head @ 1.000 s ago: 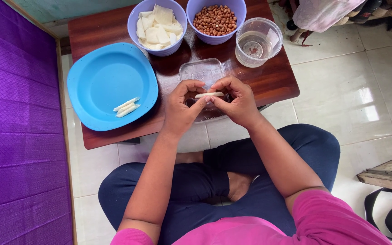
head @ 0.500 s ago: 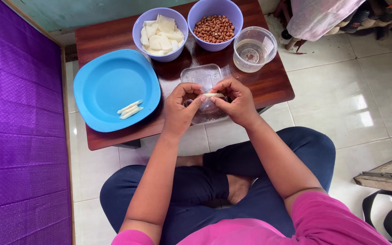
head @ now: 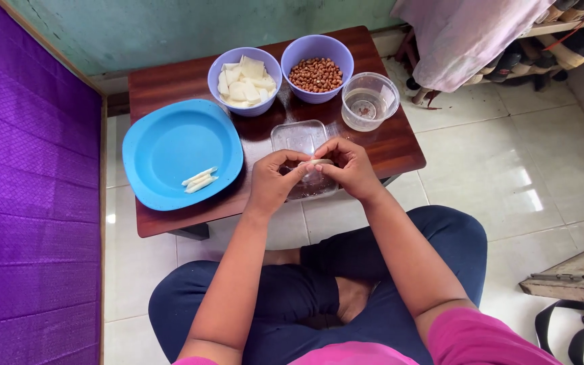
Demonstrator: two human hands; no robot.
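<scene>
Fingers of my left hand and right hand pinch a small white roll between them, above a clear tray on the worktop. Left of it: blue plate bearing finished rolls.

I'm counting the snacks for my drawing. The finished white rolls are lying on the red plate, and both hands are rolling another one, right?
Nearly. The plate is blue, not red; the head view shows it. The finished white rolls do lie on it, and the left hand and right hand hold another pale roll between their fingers.
</scene>
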